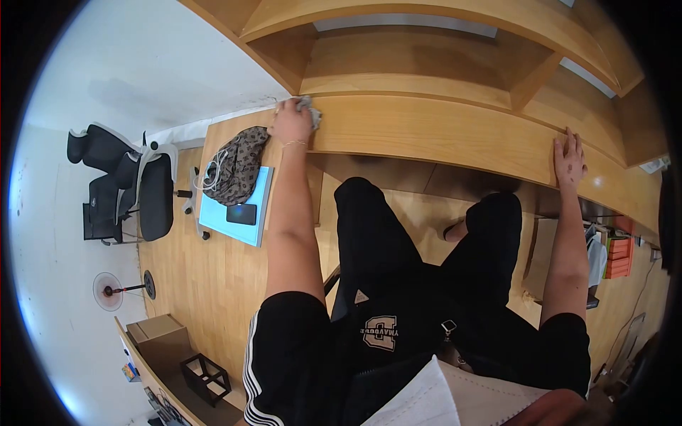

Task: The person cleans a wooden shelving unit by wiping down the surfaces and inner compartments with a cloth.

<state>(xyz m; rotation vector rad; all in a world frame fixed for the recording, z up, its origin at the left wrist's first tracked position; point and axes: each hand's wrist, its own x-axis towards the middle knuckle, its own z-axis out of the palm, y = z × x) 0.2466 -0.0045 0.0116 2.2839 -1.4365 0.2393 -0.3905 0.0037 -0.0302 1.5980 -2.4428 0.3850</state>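
Observation:
My left hand point(292, 122) is closed over a crumpled grey cloth point(313, 113), pressed down at the left end of the wooden desk point(426, 128). At the desk's right side, my right hand point(570, 160) lies flat near the front edge, its fingers stretched toward the shelf, with nothing in it. Just left of my left forearm is a brown patterned bag point(241, 167) with a white cable point(212, 172) beside it. A dark phone point(241, 214) rests on a light blue flat box point(261, 206) below the bag.
A wooden shelf unit point(405, 60) rises behind the desk. To the left stand black office chairs point(155, 202) and a fan point(109, 291). A cardboard box point(160, 337) and a black frame point(206, 378) are at lower left. Orange-red books point(619, 257) sit at right.

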